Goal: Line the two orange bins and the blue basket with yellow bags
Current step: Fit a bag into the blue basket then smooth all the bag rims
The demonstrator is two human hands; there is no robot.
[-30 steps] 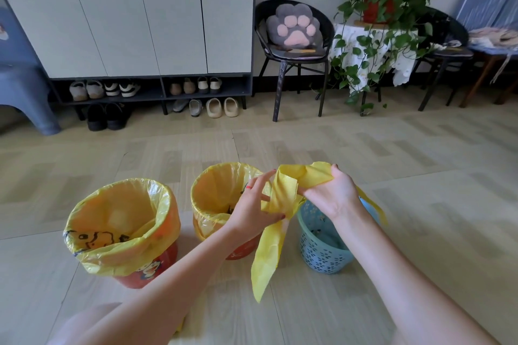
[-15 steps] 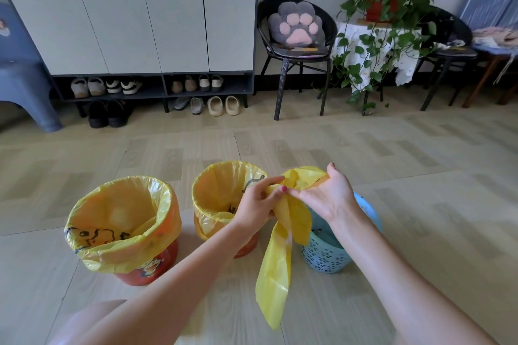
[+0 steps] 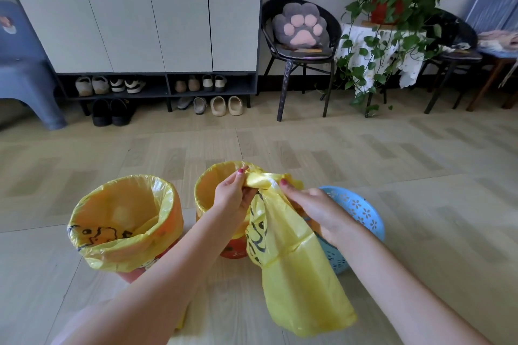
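Observation:
Two orange bins stand on the floor, each with a yellow bag folded over its rim: the left bin [image 3: 123, 221] and the middle bin [image 3: 213, 187]. To the right stands the blue basket [image 3: 361, 210], partly hidden behind my right arm. A third yellow bag [image 3: 291, 266] with a black print hangs down in front of the basket. My left hand [image 3: 232, 196] and my right hand [image 3: 316, 207] both pinch its top edge, close together above the gap between the middle bin and the basket.
A shoe cabinet [image 3: 157, 36] with several pairs of shoes lines the back wall. A black chair with a paw cushion [image 3: 301, 31], a potted vine on a small table [image 3: 384, 22] and more chairs stand at the back right. A blue stool [image 3: 25, 70] is far left.
The bag has spread wider and hangs fuller, its black print now showing. Both hands have shifted their pinch along its top edge and stay close together.

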